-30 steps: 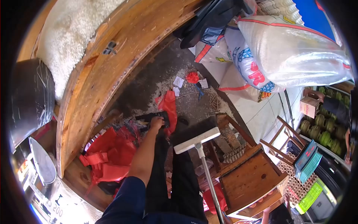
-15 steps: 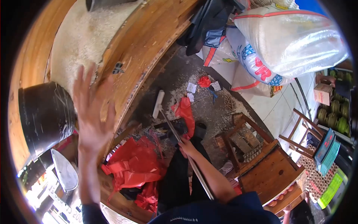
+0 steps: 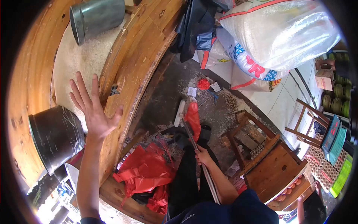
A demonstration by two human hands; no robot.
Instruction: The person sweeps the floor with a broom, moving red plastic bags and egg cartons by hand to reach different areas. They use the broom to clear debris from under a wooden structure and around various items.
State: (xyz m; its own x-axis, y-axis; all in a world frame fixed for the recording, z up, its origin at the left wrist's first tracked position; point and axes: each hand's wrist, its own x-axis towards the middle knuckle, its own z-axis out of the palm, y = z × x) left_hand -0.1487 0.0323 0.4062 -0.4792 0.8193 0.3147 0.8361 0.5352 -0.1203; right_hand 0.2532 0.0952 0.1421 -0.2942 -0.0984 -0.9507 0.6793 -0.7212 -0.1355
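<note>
My left hand (image 3: 95, 117) is raised with fingers spread, holding nothing. Behind it are a wooden bin (image 3: 128, 63) of white rice grains (image 3: 87, 56) and a dark cylindrical container (image 3: 57, 136). My right hand (image 3: 205, 155) is wrapped around the metal handle of a long broom (image 3: 211, 183). Its white bar-shaped head (image 3: 179, 113) rests on the dark floor; bristles cannot be made out. Beside the head lies a red plastic strip (image 3: 192, 118), near scattered pale litter, paper scraps (image 3: 192, 92) and a red crumpled piece (image 3: 203, 84).
Red plastic bags (image 3: 145, 168) are heaped left of my legs. Stuffed white sacks (image 3: 276, 33) stand at upper right. A wooden stool (image 3: 250, 138), a drawer-like wooden box (image 3: 274, 175), a weighing scale (image 3: 332, 142) and egg trays (image 3: 320, 168) occupy the right. Another person's arm (image 3: 300, 209) shows at lower right.
The broom head has moved right and nearer to my feet, with my right hand shifting the same way. My left hand stays raised and spread. The view has shifted, showing more of the grey cylinder.
</note>
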